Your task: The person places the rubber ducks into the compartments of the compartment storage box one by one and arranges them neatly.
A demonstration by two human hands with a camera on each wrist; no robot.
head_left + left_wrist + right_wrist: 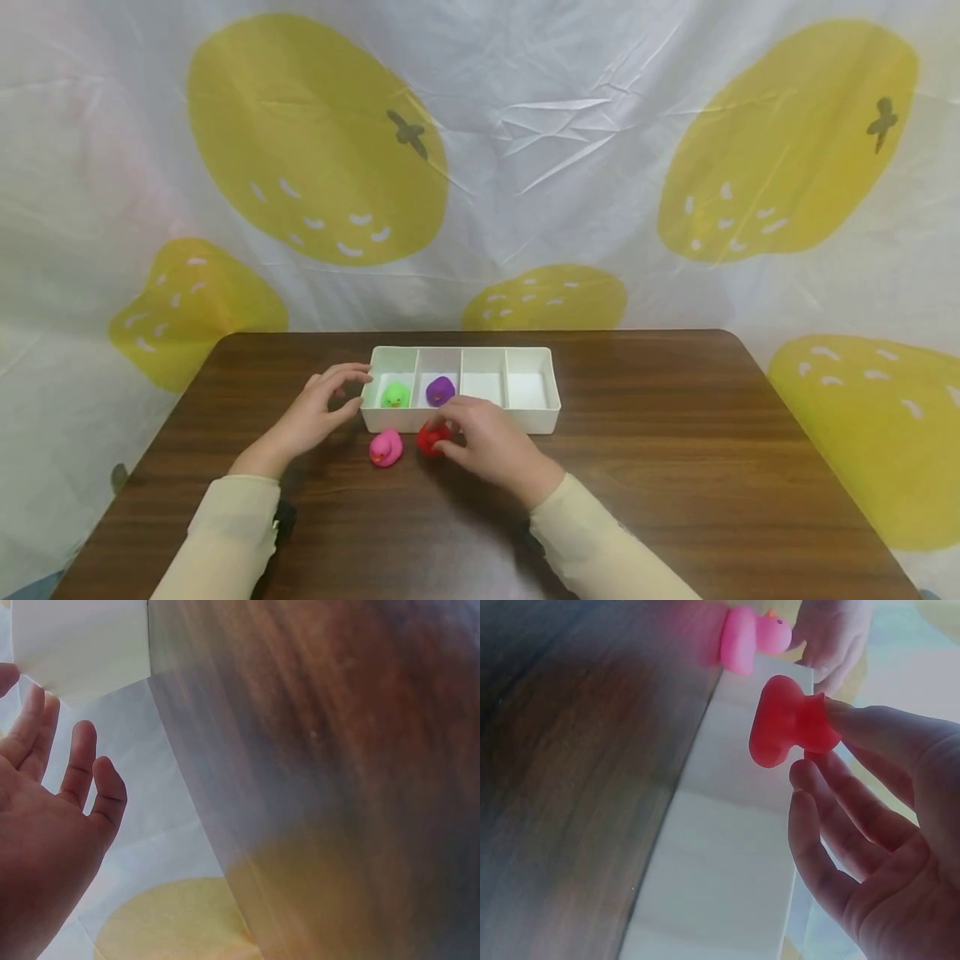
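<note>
A white tray [533, 421] with a row of compartments sits on the table. My right hand [487, 442] pinches a red rubber duck [780, 724] by its head between thumb and fingers, close to the tray's front wall. At the tray's left end is my left hand [318, 408], fingers loosely spread and fingertips right at the rim. A green duck [395, 396] lies in the leftmost compartment, and a purple duck [440, 390] in the one beside it. On the table in front of the tray, between the hands, a pink duck [386, 448] stands upright.
The brown wooden table [675, 467] reaches back to a white cloth [525, 150] printed with large yellow fruit. Toward its right end, the tray has two compartments with bare floors. Pale sleeves [232, 525] cover both forearms.
</note>
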